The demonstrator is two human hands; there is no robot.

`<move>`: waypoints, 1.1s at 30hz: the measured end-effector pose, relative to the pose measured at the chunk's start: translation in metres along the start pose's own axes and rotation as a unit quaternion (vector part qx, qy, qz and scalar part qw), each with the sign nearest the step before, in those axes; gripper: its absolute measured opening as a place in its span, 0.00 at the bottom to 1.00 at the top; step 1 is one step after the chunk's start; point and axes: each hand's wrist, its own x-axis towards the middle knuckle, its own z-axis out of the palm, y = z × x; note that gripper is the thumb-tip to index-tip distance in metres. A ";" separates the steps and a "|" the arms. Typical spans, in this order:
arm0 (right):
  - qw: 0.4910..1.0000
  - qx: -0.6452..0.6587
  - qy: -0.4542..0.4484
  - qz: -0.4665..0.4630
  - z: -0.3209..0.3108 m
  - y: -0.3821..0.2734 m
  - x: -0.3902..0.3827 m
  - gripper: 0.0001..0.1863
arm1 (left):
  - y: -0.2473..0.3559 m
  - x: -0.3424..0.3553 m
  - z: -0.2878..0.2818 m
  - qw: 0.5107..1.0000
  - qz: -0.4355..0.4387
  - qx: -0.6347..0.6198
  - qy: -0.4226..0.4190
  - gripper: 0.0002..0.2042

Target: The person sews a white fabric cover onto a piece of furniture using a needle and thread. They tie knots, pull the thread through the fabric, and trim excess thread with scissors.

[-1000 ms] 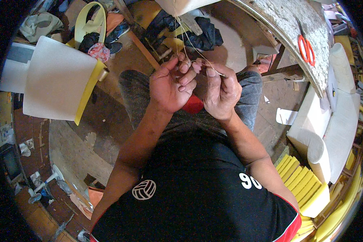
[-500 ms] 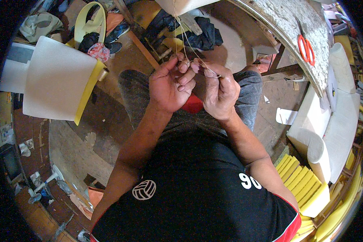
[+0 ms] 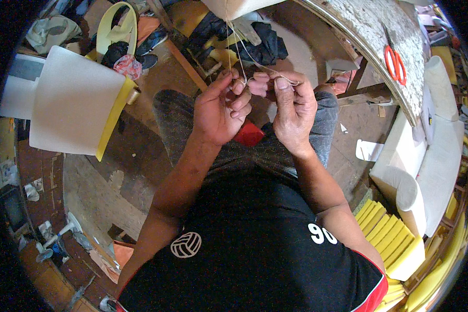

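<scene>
Pale thread (image 3: pixel 268 68) hangs in several strands from a white padded piece (image 3: pixel 239 7) at the top. My left hand (image 3: pixel 217 112) is closed on some strands, palm turned up, and one strand passes around a fingertip. To its right, my right hand (image 3: pixel 295 112) pinches another strand between thumb and forefinger, leaving a short loose end past the thumb. The two hands are close together above my lap, with their fingertips slightly apart. A red object (image 3: pixel 249 134) shows between my wrists; its kind is unclear.
Red-handled scissors (image 3: pixel 395 65) lie on a worn tabletop (image 3: pixel 366 34) at upper right. A white padded panel (image 3: pixel 73 104) stands left, beside a thread spool (image 3: pixel 133 95). Yellow foam strips (image 3: pixel 387 234) and a white upholstered piece (image 3: pixel 434 171) are at right. Dark cloth (image 3: pixel 265 47) lies ahead.
My right hand has moved a little right and turned, drawing its strand away from the left hand. The left hand has hardly moved and keeps its hold.
</scene>
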 end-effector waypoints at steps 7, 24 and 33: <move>0.998 -0.046 -0.041 -0.013 -0.003 0.003 0.007 0.09 | 0.001 -0.001 0.003 0.999 0.005 0.031 0.016 0.11; 0.997 0.028 -0.045 0.053 -0.006 0.003 0.014 0.09 | 0.001 -0.001 0.006 0.999 0.002 0.031 0.020 0.12; 0.997 0.027 -0.058 0.053 -0.006 0.004 0.015 0.10 | 0.003 -0.001 0.007 0.999 0.003 0.030 0.016 0.12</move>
